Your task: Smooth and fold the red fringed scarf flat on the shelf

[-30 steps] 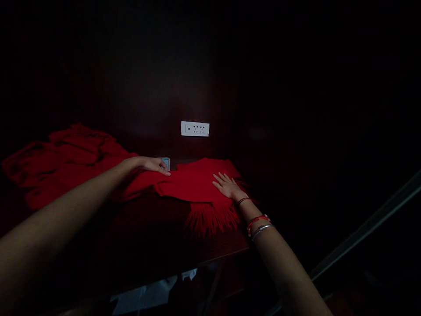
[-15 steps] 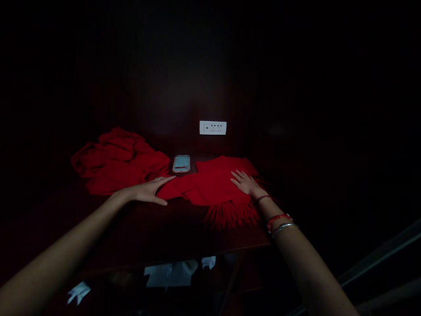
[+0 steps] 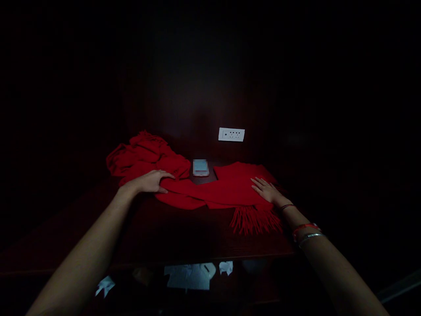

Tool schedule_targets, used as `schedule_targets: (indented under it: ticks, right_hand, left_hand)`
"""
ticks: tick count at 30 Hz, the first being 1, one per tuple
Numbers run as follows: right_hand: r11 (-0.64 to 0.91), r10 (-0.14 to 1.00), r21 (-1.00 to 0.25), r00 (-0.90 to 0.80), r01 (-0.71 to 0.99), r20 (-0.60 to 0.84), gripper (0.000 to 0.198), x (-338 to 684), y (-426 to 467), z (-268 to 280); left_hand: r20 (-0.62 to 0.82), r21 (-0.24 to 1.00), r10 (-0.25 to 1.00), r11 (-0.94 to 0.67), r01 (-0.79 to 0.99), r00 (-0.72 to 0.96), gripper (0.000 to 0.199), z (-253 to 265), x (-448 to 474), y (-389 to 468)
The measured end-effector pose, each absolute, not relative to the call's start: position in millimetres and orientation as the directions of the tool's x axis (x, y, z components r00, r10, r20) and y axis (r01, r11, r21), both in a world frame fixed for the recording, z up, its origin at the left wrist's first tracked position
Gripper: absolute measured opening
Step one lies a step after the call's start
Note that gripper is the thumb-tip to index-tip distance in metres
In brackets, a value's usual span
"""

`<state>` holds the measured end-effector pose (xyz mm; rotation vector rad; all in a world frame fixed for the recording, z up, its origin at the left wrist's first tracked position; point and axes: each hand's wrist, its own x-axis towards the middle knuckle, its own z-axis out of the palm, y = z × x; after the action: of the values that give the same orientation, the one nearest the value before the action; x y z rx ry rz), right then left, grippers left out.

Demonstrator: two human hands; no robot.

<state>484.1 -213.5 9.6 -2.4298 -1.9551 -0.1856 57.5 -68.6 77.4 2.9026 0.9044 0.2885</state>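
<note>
A red fringed scarf [image 3: 223, 193] lies across the dark table, partly folded over at its right end, with its tassels [image 3: 255, 221] toward the front edge. My left hand [image 3: 151, 181] is curled over its left part, the cloth between thumb and fingers. My right hand [image 3: 265, 191] rests flat on the right end, fingers stretched out and holding nothing. Behind my left hand is a crumpled heap of red cloth [image 3: 148, 153]; whether it joins the scarf I cannot tell.
A phone [image 3: 200, 167] with a lit, blurred screen lies behind the scarf. A white socket plate [image 3: 231, 134] is on the dark wall. Below the table's front edge [image 3: 204, 260] are pale paper-like scraps [image 3: 187, 276]. The surroundings are very dark.
My left hand has drawn away from my right and its fingers have curled in. The scarf between them is straighter and longer. The whole view has shifted, so things appear farther right.
</note>
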Motion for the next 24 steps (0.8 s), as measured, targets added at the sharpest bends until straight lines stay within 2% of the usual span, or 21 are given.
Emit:
schedule_targets:
  ticks: [3, 6, 8, 10, 12, 14, 19, 24]
  right_hand:
    - [-0.226, 0.966, 0.105, 0.208, 0.969, 0.153, 0.047, 480.7, -215.5, 15.6]
    - [-0.190, 0.962, 0.141, 0.156, 0.972, 0.224, 0.040, 465.6, -215.8, 32.6]
    - [-0.101, 0.962, 0.111, 0.069, 0.989, 0.264, 0.035, 445.2, -214.0, 47.9]
    - [0.073, 0.961, 0.012, -0.074, 0.997, 0.266, 0.036, 418.0, -210.2, 61.9]
    - [0.302, 0.940, -0.091, -0.280, 0.949, 0.196, 0.040, 389.5, -205.0, 70.7]
    - [0.416, 0.908, -0.170, -0.398, 0.893, 0.131, 0.048, 366.2, -199.4, 72.7]
    - [0.427, 0.899, -0.308, -0.436, 0.850, 0.041, 0.067, 351.5, -193.2, 57.4]
    - [0.378, 0.910, -0.521, -0.410, 0.766, 0.057, 0.074, 371.8, -200.1, 44.8]
  left_hand:
    - [0.118, -0.007, 0.556, -0.828, 0.560, 0.823, 0.046, 69.9, 61.5, -74.2]
    - [0.156, -0.063, 0.501, -0.855, 0.515, 0.851, 0.053, 66.2, 74.9, -88.6]
    - [0.139, -0.070, 0.455, -0.882, 0.467, 0.880, 0.062, 62.5, 85.6, -98.0]
    - [0.103, -0.058, 0.443, -0.891, 0.450, 0.891, 0.066, 57.0, 95.1, -104.7]
    - [0.095, -0.043, 0.444, -0.892, 0.449, 0.891, 0.067, 51.1, 102.0, -108.6]
    - [0.117, -0.050, 0.417, -0.904, 0.425, 0.901, 0.068, 46.6, 106.0, -110.8]
    - [0.128, -0.123, 0.374, -0.913, 0.389, 0.918, 0.057, 42.6, 108.0, -111.1]
    - [0.324, -0.155, 0.344, -0.900, 0.408, 0.881, 0.057, 42.1, 109.7, -103.8]
